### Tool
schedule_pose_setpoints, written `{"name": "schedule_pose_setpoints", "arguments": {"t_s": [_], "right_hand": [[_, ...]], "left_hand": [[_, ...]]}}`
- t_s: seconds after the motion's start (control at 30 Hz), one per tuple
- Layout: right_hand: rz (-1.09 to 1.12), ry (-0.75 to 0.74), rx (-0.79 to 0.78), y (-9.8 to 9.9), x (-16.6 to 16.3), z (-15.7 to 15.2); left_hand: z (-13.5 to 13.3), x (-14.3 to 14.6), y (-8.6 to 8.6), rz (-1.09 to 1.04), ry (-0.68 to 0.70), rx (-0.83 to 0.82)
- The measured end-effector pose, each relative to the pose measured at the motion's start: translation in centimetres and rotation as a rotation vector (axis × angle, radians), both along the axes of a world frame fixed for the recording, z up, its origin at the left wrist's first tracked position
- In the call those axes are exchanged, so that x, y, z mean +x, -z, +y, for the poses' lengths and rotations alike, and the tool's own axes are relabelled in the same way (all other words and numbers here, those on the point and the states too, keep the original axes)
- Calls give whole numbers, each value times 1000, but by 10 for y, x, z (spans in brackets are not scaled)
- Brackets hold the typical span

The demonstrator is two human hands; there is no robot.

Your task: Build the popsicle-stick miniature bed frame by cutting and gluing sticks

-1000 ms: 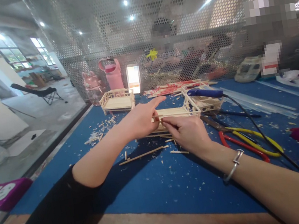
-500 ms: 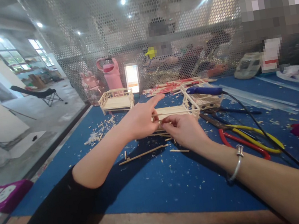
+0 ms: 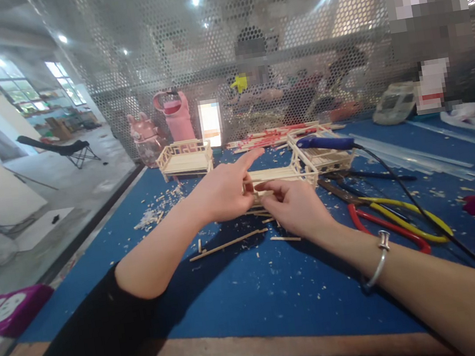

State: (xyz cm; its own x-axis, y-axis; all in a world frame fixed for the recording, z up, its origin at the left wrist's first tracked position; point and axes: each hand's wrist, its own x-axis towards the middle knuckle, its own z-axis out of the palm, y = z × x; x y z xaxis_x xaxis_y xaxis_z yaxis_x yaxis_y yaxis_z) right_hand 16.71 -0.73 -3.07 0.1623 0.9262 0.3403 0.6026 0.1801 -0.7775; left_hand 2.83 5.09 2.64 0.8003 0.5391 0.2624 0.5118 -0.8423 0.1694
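A miniature wooden bed (image 3: 275, 176) made of thin sticks stands before me, its left end hidden by my left hand (image 3: 224, 193). The index finger of that hand points out over the bed, while the other fingers are curled closed at its left end. My right hand (image 3: 298, 207) is at the bed's front side. Its index finger and thumb are slightly apart there, next to the pale wood, with no held piece that I can make out. Below the hands lie a long thin stick (image 3: 225, 245) and a short stick (image 3: 286, 238).
A second miniature bed (image 3: 185, 161) stands back left, another stick frame (image 3: 328, 158) back right. A blue corded hot tool (image 3: 325, 143) rests on that frame. Pliers with red and yellow handles (image 3: 398, 219) lie right. Red-marked sticks (image 3: 276, 136) lie along the perforated screen (image 3: 182, 49).
My right index finger and thumb have parted slightly at the bed's front side. My left hand has hardly moved, and the bed stays in place.
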Motion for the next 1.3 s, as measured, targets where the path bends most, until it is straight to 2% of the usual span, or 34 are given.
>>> {"name": "schedule_pose_setpoints", "arguments": {"t_s": [0.2,0.43,0.63,1.03,1.3], "right_hand": [[-4,1,36,0,0,1],[-6,13,-52,-2,2,5],[-29,-10,-53,0,3,6],[198,-37,-15,1,0,3],[338,2,-15,1,-3,2]], "left_hand": [[2,1,2,8,-17,5],[1,0,-2,55,1,-17],[1,0,-3,54,-5,-18],[1,2,-2,34,-12,-36],[2,-12,-17,95,5,-132]]}}
